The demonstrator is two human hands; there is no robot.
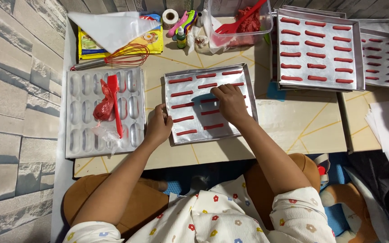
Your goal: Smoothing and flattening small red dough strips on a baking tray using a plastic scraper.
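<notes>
Both hands (left [158, 123], right [230, 102]) rest on a metal tray [244, 126] of red dough strips [183, 93].

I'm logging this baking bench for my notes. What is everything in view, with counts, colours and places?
Baking tray: one, silver, centre, under both hands.
Piped dough strips: about a dozen, red, on that tray.
Filled trays: at least two, silver, upper right.
Mould tray: one, silver, left.
Piping bag: one, red, on mould tray.
Spatula: one, red, beside it.
Whisk: one, red-wired, upper left.
Dough tub: one, clear, top.
Left hand: tray's left edge.
Right hand: on the strips.
</notes>
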